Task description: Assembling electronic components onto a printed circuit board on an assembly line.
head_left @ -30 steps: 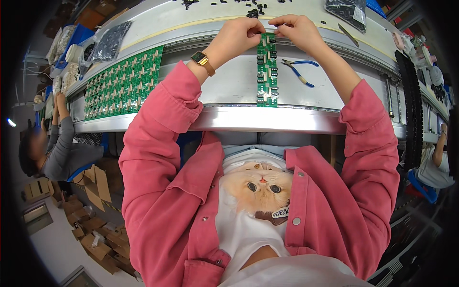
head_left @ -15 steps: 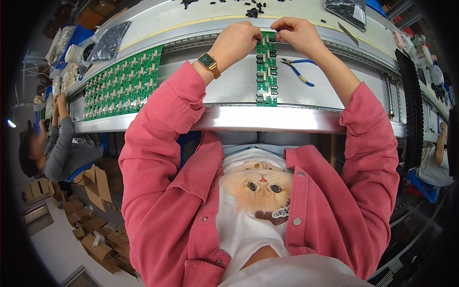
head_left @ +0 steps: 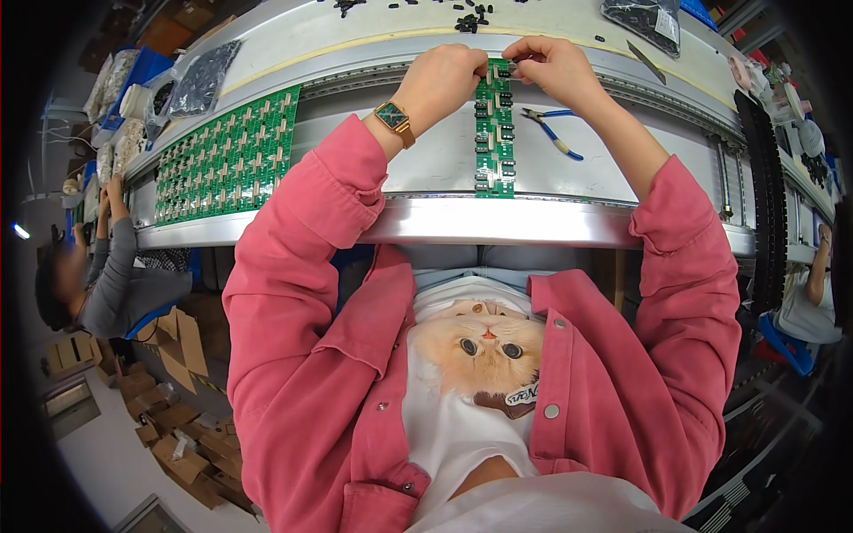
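A narrow green circuit board (head_left: pixel 495 147) with black and pale parts stands lengthwise across the metal rails in front of me. At its far end, my left hand (head_left: pixel 444 82) has its fingers closed by the left edge; what they hold is hidden. My right hand (head_left: pixel 555 71) pinches at the far right corner of the board, over a small part I cannot make out. Diagonal cutters (head_left: pixel 560 138) with blue-and-yellow handles lie just right of the board, below my right hand.
A wide green circuit-board panel (head_left: pixel 233 158) rests on the rails at left. Loose black parts (head_left: pixel 471 21) lie on the far bench, with a bag of black parts (head_left: pixel 647 22) and a thin blade (head_left: pixel 647 62) farther right. A co-worker (head_left: pixel 115 275) sits at far left.
My left hand and wrist have shifted slightly right and nearer. My right fingers have dipped a little at the board's far end. The board and cutters look almost unmoved.
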The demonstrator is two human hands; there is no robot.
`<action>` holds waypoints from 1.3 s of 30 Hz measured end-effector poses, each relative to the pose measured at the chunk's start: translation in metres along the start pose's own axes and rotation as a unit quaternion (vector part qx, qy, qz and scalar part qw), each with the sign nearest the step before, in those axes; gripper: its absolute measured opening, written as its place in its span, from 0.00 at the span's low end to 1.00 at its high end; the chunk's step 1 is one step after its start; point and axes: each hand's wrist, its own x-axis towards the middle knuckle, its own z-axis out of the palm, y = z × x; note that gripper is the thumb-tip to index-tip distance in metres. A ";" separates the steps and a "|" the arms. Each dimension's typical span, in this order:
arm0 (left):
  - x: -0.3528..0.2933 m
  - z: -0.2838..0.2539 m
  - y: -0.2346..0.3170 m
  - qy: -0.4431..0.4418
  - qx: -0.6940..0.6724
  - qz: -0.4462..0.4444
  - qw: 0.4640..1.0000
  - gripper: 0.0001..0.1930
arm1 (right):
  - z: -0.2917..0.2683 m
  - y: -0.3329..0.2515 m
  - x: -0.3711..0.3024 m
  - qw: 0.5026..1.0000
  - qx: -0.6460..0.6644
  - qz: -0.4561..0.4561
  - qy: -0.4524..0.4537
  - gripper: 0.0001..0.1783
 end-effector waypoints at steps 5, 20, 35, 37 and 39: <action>0.002 -0.001 0.000 -0.007 0.003 0.005 1.000 0.05 | 0.000 0.000 0.000 1.000 0.008 0.008 0.006 0.14; 0.048 0.004 -0.051 0.041 0.027 -0.075 0.996 0.12 | 0.002 0.008 0.014 0.987 -0.129 -0.092 0.024 0.09; 0.046 -0.008 -0.056 0.081 0.027 -0.051 0.995 0.11 | 0.014 0.009 0.029 0.965 -0.210 -0.158 -0.006 0.08; 0.043 -0.016 -0.050 0.048 -0.045 -0.096 0.993 0.10 | 0.015 0.010 0.031 0.961 -0.226 -0.162 -0.009 0.08; 0.042 -0.021 -0.046 0.014 -0.117 -0.137 0.983 0.09 | 0.015 0.011 0.032 0.956 -0.243 -0.165 -0.010 0.08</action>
